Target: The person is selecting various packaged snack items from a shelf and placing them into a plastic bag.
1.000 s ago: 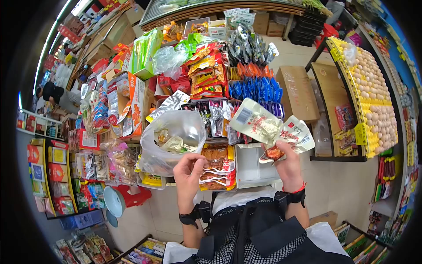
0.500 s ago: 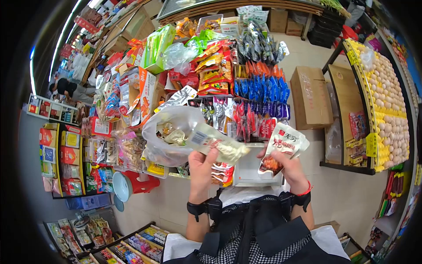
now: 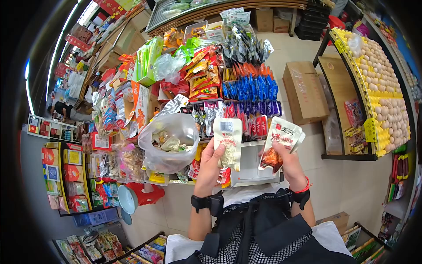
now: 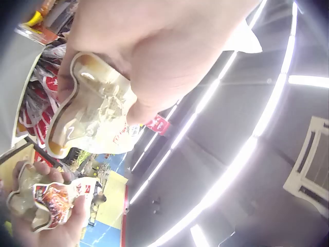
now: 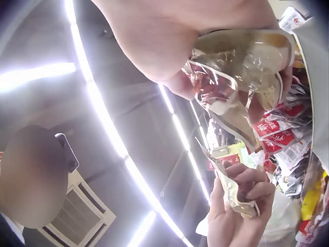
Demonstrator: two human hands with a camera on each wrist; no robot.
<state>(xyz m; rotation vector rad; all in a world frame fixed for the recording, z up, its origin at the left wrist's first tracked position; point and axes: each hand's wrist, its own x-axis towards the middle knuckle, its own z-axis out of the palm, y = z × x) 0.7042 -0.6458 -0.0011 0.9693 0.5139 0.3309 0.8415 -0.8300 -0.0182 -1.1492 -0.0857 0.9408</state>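
Observation:
In the head view the left hand (image 3: 208, 169) pinches a pale, upright packet (image 3: 227, 143) between thumb and fingers, its barcode at the top. The right hand (image 3: 290, 167) grips a white and red packet (image 3: 281, 140) with reddish food on its front, and at least one other packet lies behind it. Left of the left hand, an open clear plastic bag (image 3: 169, 159) holds several pale packets (image 3: 173, 143). The left wrist view shows the transparent side of the pale packet (image 4: 92, 110) under the left thumb. Clear-backed packets (image 5: 257, 56) fill the right hand in the right wrist view.
Beyond the hands stand rows of blue packets (image 3: 250, 90) and red snack bags (image 3: 205, 79). A cardboard box (image 3: 306, 92) stands at the right, beside a rack of eggs (image 3: 387, 99). A red stool (image 3: 149, 192) and a blue basin (image 3: 127, 199) are at lower left.
The left hand, empty one second ago, took hold of the pale packet from the right hand's bunch. That packet has turned from slanted to upright. The right hand's packets are now held closer together.

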